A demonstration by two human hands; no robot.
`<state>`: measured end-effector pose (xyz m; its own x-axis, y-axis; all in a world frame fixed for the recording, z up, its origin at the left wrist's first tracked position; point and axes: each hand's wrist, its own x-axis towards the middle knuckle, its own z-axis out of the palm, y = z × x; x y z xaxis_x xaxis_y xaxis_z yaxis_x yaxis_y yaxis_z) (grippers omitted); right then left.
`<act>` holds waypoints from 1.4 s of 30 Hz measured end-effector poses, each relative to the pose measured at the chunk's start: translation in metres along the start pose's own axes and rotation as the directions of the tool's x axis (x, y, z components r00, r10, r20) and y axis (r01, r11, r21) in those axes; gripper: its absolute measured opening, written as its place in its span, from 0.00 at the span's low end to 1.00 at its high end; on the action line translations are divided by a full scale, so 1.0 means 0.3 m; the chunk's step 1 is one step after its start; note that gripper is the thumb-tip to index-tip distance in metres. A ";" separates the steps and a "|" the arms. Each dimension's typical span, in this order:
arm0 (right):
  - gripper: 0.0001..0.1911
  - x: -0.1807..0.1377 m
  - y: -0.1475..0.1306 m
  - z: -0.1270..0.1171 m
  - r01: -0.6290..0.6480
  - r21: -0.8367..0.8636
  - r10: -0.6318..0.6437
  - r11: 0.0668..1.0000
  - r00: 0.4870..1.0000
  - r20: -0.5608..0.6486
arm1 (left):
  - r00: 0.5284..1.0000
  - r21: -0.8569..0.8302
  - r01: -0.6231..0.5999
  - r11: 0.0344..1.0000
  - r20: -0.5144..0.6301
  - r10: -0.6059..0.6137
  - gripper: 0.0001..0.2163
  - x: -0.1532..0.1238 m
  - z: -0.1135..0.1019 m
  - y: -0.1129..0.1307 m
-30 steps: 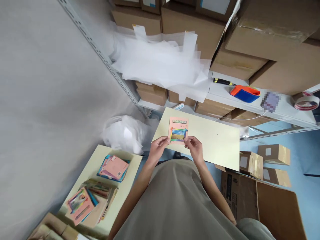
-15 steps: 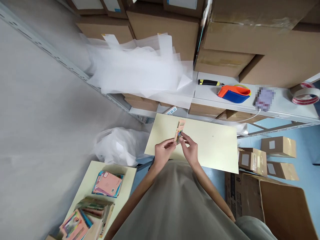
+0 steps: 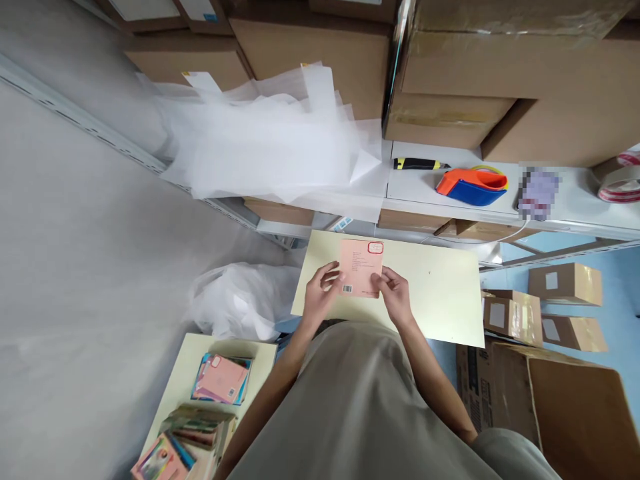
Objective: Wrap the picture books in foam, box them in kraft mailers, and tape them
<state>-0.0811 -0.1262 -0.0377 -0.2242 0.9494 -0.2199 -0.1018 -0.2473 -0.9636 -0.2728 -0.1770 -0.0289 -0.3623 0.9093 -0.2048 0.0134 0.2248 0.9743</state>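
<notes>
I hold a small pink booklet [image 3: 361, 265] with both hands over a pale yellow table [image 3: 440, 293]. Its back cover faces up, with a barcode at the lower left and a red-framed label at the top right. My left hand [image 3: 320, 291] grips its left edge, fingers curled onto the cover. My right hand [image 3: 395, 293] pinches the lower right edge.
A second pale table [image 3: 197, 357] at lower left bears a stack of pink booklets [image 3: 223, 378] and a colourful pile [image 3: 185, 440]. White foam sheets [image 3: 270, 147] lie on the shelf, with a tape dispenser [image 3: 473, 187], a utility knife [image 3: 417, 163] and tape roll [image 3: 620, 183]. Cardboard boxes [image 3: 565, 283] sit on the floor.
The booklet has been flipped over: its picture cover faced up a second ago, it was edge-on half a second ago, and now the back with the barcode shows.
</notes>
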 end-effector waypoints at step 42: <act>0.24 -0.003 -0.067 -0.103 -0.060 -0.004 0.060 0.998 0.981 0.186 | 0.998 0.049 -0.002 0.999 0.070 -0.002 0.24 -0.001 -0.059 -0.009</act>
<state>-0.0489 -0.1162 -0.0226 -0.4064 0.8802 -0.2453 -0.0841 -0.3034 -0.9491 -0.2892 -0.1841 -0.0297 -0.2964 0.9311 -0.2126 0.0592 0.2401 0.9689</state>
